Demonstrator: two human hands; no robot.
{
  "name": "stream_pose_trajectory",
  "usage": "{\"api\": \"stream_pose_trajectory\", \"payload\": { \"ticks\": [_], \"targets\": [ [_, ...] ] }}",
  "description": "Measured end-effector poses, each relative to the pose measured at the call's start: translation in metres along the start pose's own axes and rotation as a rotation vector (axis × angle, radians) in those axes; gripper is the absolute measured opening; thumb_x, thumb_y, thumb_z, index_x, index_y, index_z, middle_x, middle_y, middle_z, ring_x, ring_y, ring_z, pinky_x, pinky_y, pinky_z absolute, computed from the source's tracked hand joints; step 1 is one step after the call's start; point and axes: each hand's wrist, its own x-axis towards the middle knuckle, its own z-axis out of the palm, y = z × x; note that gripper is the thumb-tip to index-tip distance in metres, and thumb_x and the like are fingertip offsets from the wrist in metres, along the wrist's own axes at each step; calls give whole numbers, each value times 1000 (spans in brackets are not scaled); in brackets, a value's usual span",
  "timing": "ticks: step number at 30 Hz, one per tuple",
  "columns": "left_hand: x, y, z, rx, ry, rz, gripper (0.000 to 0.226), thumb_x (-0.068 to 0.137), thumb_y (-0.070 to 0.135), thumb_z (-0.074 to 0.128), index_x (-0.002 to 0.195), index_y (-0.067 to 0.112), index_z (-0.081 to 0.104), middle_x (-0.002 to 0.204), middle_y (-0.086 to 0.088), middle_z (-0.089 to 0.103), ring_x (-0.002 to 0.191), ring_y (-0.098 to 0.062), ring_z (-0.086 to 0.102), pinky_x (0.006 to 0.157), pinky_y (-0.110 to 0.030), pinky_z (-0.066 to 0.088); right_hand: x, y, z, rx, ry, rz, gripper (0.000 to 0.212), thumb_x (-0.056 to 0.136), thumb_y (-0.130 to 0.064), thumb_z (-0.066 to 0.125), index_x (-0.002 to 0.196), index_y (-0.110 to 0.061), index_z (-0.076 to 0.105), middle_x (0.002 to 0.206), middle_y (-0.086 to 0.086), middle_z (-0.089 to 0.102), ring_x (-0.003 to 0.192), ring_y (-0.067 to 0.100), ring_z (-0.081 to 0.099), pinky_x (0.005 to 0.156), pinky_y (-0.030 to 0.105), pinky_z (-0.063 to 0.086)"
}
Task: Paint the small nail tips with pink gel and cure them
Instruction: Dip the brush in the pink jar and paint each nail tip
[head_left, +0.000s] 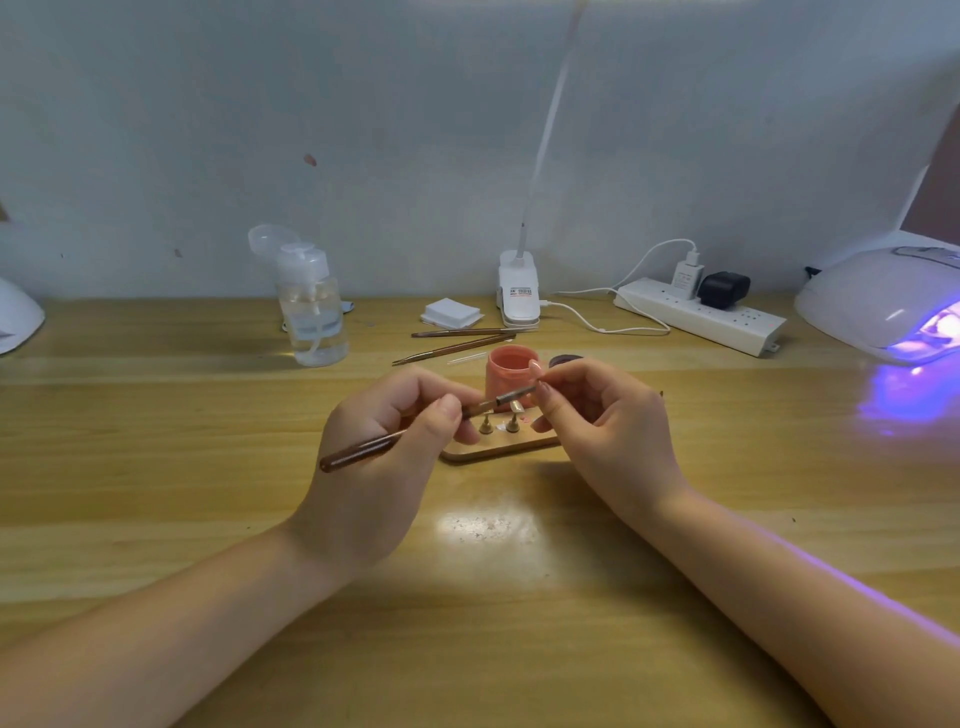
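I see my left hand (395, 441) curled round a brown-handled brush (415, 428), thumb and fingers pinching the shaft near its metal collar, with the handle's end sticking out past the heel of that hand toward my left. The brush tip reaches across to my right hand (597, 415), whose thumb and forefinger pinch a small pink nail tip (536, 368), held up just above the bristles. I cannot tell whether the bristles actually touch the tip.

Just beyond the two hands, between them, stands the open pink gel jar (511, 376), and its dark lid (567, 359) peeks out behind my right fingers. Below the hands and slightly beyond the knuckles lies a little wooden stand (498, 448) on the worktop (467, 623), with two small brass holders (500, 423) upright on it.

Farther out from my left hand sits a clear pump bottle (311, 306) with its cap flipped back. Two spare brushes (457, 340) lie beyond the jar, a stack of white wipes (451, 313) behind them, and a white clip lamp (519, 293) just beside the wipes. Well off beyond my right hand runs a white power strip (696, 314), and at the far right edge the curing lamp (878, 301) glows violet, spilling light on the worktop.
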Motion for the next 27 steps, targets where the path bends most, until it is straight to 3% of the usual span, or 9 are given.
{"api": "stream_pose_trajectory", "payload": {
  "ticks": [7, 10, 14, 15, 17, 22, 27],
  "targets": [
    [1, -1, 0, 15, 10, 0, 18, 89, 22, 55, 93, 18, 71, 79, 1, 73, 79, -11, 68, 68, -14, 47, 0, 0, 0, -3, -8, -3, 12, 86, -9, 69, 92, -20, 67, 77, 0, 71, 67, 13, 69, 65, 40, 58],
    [4, 6, -2, 11, -1, 26, 20, 84, 28, 54, 88, 17, 71, 74, 0, 72, 74, -10, 67, 65, -14, 47, 0, 0, 0, -5, -8, -2, 11, 86, -10, 69, 92, -19, 67, 76, 0, 71, 67, 14, 69, 65, 40, 58],
    [29, 15, -5, 92, 94, -48, 18, 83, 24, 53, 86, 19, 70, 70, 4, 71, 67, -28, 59, 60, -36, 46, 1, 2, 1, -25, 2, -3, 13, 86, -9, 69, 90, -22, 67, 75, 1, 70, 67, 16, 69, 65, 42, 57],
    [38, 17, -5, 118, 97, -87, 17, 83, 25, 54, 86, 20, 70, 69, 5, 72, 65, -25, 59, 59, -37, 46, 1, 2, 1, -32, 6, -4, 13, 86, -9, 69, 89, -21, 67, 75, 2, 70, 68, 18, 68, 65, 44, 57],
    [60, 20, -3, 180, 77, -158, 11, 86, 21, 58, 85, 20, 69, 66, 6, 72, 61, -10, 59, 59, -31, 47, 1, 3, 1, -46, 12, -10, 10, 85, -9, 69, 90, -18, 69, 74, 2, 70, 68, 21, 68, 65, 45, 56],
    [117, 20, 9, 350, -71, -348, 19, 83, 15, 58, 74, 6, 71, 58, -1, 70, 44, 0, 53, 59, -26, 39, 0, 5, 2, -44, 28, -24, 6, 84, -8, 71, 89, -12, 70, 72, 5, 69, 66, 24, 66, 63, 48, 54],
    [142, 15, 24, 449, -185, -520, 13, 82, 13, 57, 81, 5, 67, 50, 0, 65, 27, 1, 44, 32, -9, 28, 0, 6, 3, -35, 22, -30, 5, 84, -8, 71, 88, -11, 71, 72, 2, 68, 65, 21, 65, 63, 47, 54]
  ]
}}
